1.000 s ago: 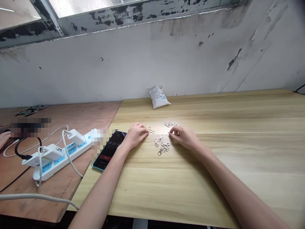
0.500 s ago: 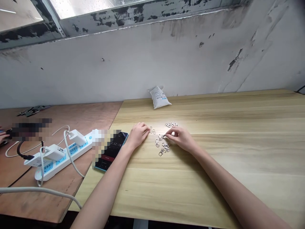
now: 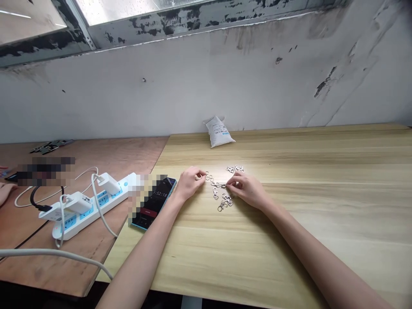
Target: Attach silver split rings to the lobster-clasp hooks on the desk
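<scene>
My left hand (image 3: 192,183) is pinched closed beside a few thin metal rings (image 3: 211,177). Whatever lies between its fingertips is too small to make out. My right hand (image 3: 246,189) rests on the table, thumb and forefinger closed on a small metal clasp (image 3: 223,186). Another small clasp piece (image 3: 215,184) lies against its left end. Just below sits a single silver lobster clasp (image 3: 215,194), and several more clasps (image 3: 228,199) form a loose cluster in front of the right hand. A further group of silver clasps (image 3: 235,169) is behind it.
A phone with a running timer (image 3: 154,201) lies left of my left forearm. Farther left, a white power strip (image 3: 96,206) with plugs and cables is on the brown table (image 3: 96,270). A white plastic packet (image 3: 219,132) stands near the wall. Another person's hand (image 3: 6,192) shows at far left.
My left fingers have curled into a tighter pinch beside the rings. The clasp at my right fingertips now shows more plainly. The view has shifted slightly left.
</scene>
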Demonstrator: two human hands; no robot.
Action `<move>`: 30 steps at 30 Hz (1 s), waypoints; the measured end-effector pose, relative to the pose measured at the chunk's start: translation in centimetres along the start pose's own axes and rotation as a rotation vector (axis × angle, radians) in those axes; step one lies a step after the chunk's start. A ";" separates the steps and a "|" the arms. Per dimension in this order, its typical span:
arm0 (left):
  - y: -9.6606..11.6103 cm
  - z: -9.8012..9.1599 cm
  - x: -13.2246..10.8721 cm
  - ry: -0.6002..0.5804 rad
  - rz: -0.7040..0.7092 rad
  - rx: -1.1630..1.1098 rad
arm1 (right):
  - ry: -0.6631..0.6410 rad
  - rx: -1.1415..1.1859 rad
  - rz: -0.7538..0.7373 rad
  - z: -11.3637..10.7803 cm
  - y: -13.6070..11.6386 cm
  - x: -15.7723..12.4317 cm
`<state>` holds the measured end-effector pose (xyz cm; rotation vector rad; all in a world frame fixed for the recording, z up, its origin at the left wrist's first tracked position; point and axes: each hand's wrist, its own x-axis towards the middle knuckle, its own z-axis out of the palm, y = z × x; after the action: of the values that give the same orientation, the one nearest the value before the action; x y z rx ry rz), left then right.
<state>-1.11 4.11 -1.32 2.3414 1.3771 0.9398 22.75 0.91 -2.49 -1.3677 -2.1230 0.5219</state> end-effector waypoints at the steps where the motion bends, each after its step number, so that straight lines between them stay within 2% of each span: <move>1: 0.2 0.0 0.0 0.003 -0.009 -0.032 | -0.001 -0.002 0.001 0.0 0.0 0.0; 6: 0.6 0.6 -0.1 0.005 -0.026 -0.192 | 0.000 -0.009 -0.005 -0.1 -0.1 0.0; 13: 0.5 0.8 -0.2 -0.006 0.031 -0.254 | 0.032 0.015 -0.033 0.2 0.1 -0.1; 21: 1.9 0.9 -0.5 -0.123 0.016 -0.387 | 0.207 0.181 -0.093 0.6 -0.9 0.1; 25: 2.8 1.0 -0.7 -0.164 -0.037 -0.449 | 0.233 0.226 -0.120 0.6 -1.5 0.1; 30: 3.3 1.0 -0.8 -0.130 -0.132 -0.526 | 0.252 0.285 -0.121 0.6 -2.1 0.0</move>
<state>1.52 1.86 -0.65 1.8596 1.0591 0.9510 20.91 0.04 -1.67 -1.0774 -1.8343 0.5482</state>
